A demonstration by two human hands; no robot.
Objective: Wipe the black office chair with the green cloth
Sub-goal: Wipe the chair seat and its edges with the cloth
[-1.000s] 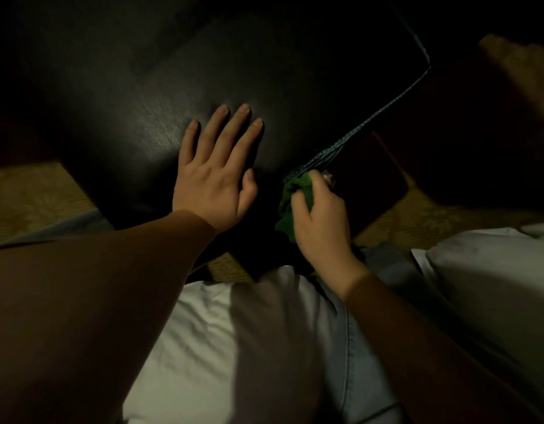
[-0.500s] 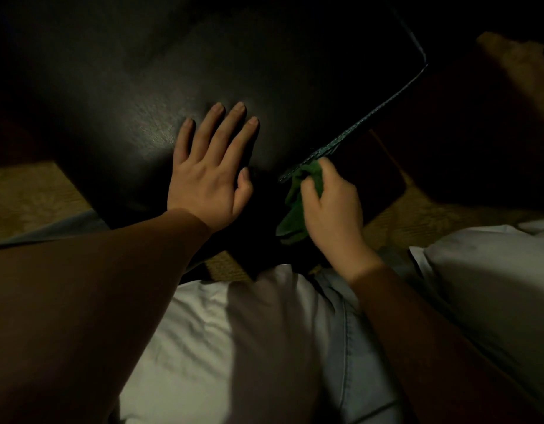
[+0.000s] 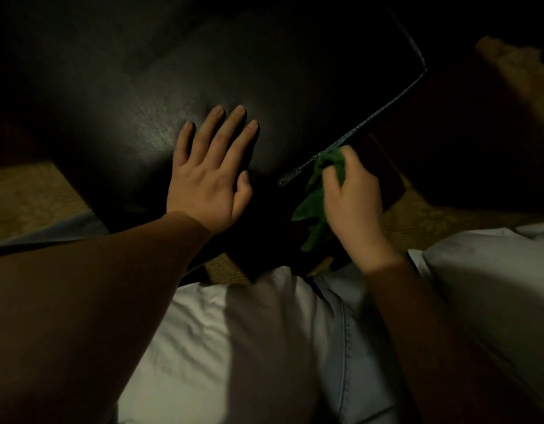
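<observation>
Cloth (image 3: 314,201) slid farther up chair (image 3: 264,71) edge, right hand (image 3: 356,203) gripping

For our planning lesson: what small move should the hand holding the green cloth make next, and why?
Probably slide the green cloth along the stitched edge of the chair: the right hand grips it at that edge's near end, while the left hand lies flat on the chair.
</observation>
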